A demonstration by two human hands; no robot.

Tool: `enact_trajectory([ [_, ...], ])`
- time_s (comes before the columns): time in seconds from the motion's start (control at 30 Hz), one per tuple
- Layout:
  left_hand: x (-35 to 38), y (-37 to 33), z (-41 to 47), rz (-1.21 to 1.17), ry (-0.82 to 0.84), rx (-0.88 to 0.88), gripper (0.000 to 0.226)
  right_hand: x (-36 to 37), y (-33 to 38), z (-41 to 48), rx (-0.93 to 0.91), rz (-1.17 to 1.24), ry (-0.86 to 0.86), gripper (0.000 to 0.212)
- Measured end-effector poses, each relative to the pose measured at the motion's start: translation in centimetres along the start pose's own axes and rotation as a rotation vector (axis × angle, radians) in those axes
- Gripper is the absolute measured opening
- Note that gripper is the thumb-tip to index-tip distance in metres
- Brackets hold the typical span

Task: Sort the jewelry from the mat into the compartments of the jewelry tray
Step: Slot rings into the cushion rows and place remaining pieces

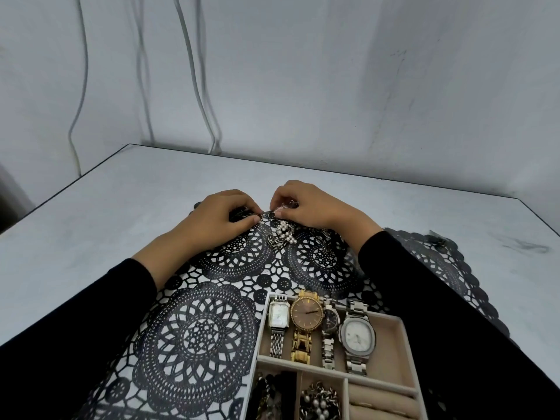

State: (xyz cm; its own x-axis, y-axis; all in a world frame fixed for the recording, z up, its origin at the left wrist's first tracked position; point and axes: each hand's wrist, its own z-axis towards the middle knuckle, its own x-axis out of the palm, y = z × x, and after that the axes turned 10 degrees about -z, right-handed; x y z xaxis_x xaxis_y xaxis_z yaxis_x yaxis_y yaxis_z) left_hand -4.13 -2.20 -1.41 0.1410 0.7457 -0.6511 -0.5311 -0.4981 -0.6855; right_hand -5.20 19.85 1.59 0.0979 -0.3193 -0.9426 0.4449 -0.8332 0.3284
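A black lace-patterned mat (200,328) covers the near table. At its far end lies a tangle of jewelry with a white pearl cluster (285,233). My left hand (218,216) and my right hand (309,207) meet just above that pile, fingertips pinching a small dark piece (270,214) between them; what it is stays unclear. The beige jewelry tray (403,353) sits near me at the right. Its far compartment holds several watches (306,313). Near compartments hold dark chains (268,395) and beaded pieces (318,398).
The grey table (91,225) ends at a wall with hanging cables (194,71). A small dark object (436,237) lies at the mat's far right edge. My black sleeves flank the tray on both sides.
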Motion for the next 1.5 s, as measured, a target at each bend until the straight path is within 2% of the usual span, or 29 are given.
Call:
enact_trajectory([
  [0.17,0.0,0.0,0.0,-0.007,-0.017,0.019,0.011,0.1,-0.1,0.0,0.036,0.047,-0.041,0.013],
  [0.33,-0.1,-0.1,-0.3,0.053,-0.029,0.077,0.025,-0.1,0.0,-0.5,0.008,0.099,-0.101,0.011],
  [0.43,0.1,-0.1,-0.3,0.077,-0.027,0.121,0.013,-0.1,0.0,-0.8,0.001,0.129,-0.136,0.01],
  [0.6,0.1,-0.5,-0.6,0.089,-0.04,0.144,0.009,-0.3,-0.1,-1.4,0.043,0.241,-0.223,0.012],
  [0.7,0.0,-1.0,-0.9,0.038,-0.054,0.123,0.003,-0.6,-0.4,-2.0,0.063,0.332,-0.234,0.009],
  [0.83,-0.3,-2.0,-1.2,-0.016,-0.064,0.084,0.011,-1.1,-0.7,-3.3,0.111,0.454,-0.263,0.006],
  [1.13,-0.5,-4.7,-2.3,-0.14,-0.141,-0.129,0.006,-2.2,0.9,-8.3,0.184,0.831,-0.341,0.014],
  [1.27,-0.2,-6.4,-3.4,-0.203,-0.165,-0.145,0.005,-2.4,1.8,-11.3,0.222,0.875,-0.372,0.019],
  [1.5,0.4,-8.6,-5.8,-0.271,-0.185,-0.167,0.008,-2.1,3.3,-15.6,0.259,0.924,-0.427,0.014],
])
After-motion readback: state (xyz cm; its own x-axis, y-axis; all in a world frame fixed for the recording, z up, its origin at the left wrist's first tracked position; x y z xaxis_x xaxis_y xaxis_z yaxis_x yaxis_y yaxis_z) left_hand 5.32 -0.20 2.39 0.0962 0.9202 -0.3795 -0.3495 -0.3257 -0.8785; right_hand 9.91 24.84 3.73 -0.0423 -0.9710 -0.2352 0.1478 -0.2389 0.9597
